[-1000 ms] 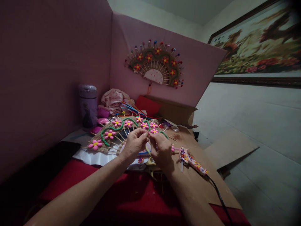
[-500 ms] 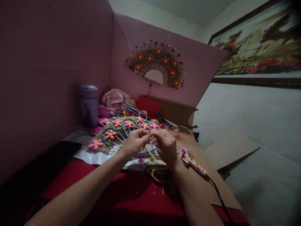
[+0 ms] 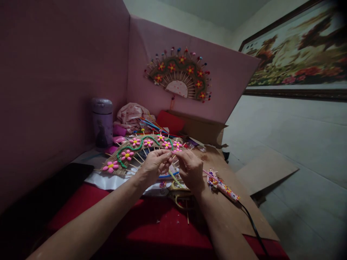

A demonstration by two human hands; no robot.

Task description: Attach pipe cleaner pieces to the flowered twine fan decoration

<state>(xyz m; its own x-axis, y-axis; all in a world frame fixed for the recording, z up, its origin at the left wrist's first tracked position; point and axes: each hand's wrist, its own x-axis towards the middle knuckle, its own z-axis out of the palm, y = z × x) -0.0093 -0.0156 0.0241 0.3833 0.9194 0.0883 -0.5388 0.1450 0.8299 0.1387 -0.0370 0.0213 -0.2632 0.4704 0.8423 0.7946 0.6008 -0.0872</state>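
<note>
My left hand [image 3: 155, 164] and my right hand [image 3: 189, 168] meet fingertip to fingertip over the lower right part of a fan. Both are pinched on a thin pink pipe cleaner [image 3: 210, 174]. Its tip shows faintly between the fingers, and its tail comes out to the right of my right hand. The fan [image 3: 121, 147] is wrapped in twine on thin sticks, with pink flowers and a wavy green strand on it. Beneath my hands lie a blue strand [image 3: 164, 176] and a yellow-green strand [image 3: 175, 178], partly covered.
Gold-handled scissors [image 3: 176, 195] lie before the fan on the red cloth [image 3: 151, 224]. A flower-patterned hot glue gun [image 3: 227, 191] with a black cord rests on cardboard [image 3: 249, 216] at right. A purple bottle [image 3: 102, 124] stands at left. A second fan [image 3: 180, 74] hangs on the pink panel.
My fingertips have shifted slightly, the right ones a little left, both still pinching the pipe cleaner. Its tail reaches farther over the glue gun. The fan has stayed put.
</note>
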